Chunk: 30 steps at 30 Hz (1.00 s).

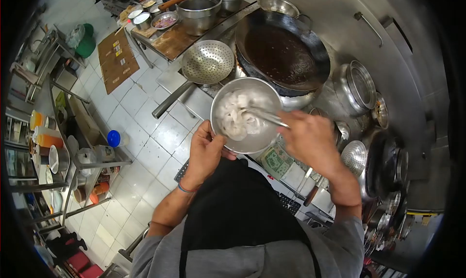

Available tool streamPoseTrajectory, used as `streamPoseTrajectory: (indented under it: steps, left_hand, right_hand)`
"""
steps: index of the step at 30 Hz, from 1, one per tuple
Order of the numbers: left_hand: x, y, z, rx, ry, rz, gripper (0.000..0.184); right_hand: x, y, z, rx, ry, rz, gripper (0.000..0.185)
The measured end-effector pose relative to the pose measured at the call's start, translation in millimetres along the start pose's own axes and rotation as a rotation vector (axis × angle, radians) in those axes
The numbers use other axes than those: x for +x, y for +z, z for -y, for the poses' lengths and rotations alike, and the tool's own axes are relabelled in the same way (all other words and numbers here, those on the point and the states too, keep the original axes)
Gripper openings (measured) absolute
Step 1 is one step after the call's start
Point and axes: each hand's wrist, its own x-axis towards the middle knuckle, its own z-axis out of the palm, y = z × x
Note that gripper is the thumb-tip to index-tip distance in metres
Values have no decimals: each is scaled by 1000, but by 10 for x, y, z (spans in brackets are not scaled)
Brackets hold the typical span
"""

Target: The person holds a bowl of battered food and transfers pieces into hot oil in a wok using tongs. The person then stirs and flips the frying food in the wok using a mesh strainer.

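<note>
A steel bowl is held in front of my body, tilted a little, its rim pinched by my left hand at the lower left. White, wet-looking pieces coated in pale liquid lie inside it. My right hand is closed round a metal utensil whose far end reaches into the pieces; its tip is hidden among them. Just beyond the bowl sits a large dark wok with dark liquid in it.
A perforated ladle lies left of the wok, its handle toward the floor. Steel pots stand at the back. Another strainer and a lidded pot are on the right. A shelf with bottles stands far left.
</note>
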Motion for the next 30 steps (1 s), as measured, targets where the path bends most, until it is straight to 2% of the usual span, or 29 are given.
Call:
streamPoseTrajectory:
  steps: [2,7,11,14,17,20,23,26,27,30]
  left_hand:
    - [76,-101,110,23,32,14,9]
    - [88,-163,207,38,43,-18,10]
    - [84,-109,193,134,51,-11,10]
    - [104,-235,195,121,47,-41,10]
    - [109,-269,311,49,21,-51,9]
    - [94,-225,375,-19,41,-62,9]
    - [60,-146,357,-48,36,-61,8]
    - [52,-77,334,-41,-10,-31,8]
    - [48,-63,333,-41,-24,-29,7]
    - [70,-90,405,-5,38,-33,7]
  right_hand:
    - [71,131,47,-11,-43,32,34]
    - [-163,-285,0,26,83,-74,33]
    - [38,193,134,-31,-66,66,24]
    - [-133,230,74,44,-114,152,24]
    - [-225,180,-137,-65,-109,81,25]
    - [-214,17,-92,-34,72,-5,27]
    - [-329,55,103,32,-110,47,31]
    - [-71,376,-149,17,-124,-6,33]
    - [7,367,-215,-2,-70,-62,31]
    - [-136,133,-4,-43,-44,-25,26]
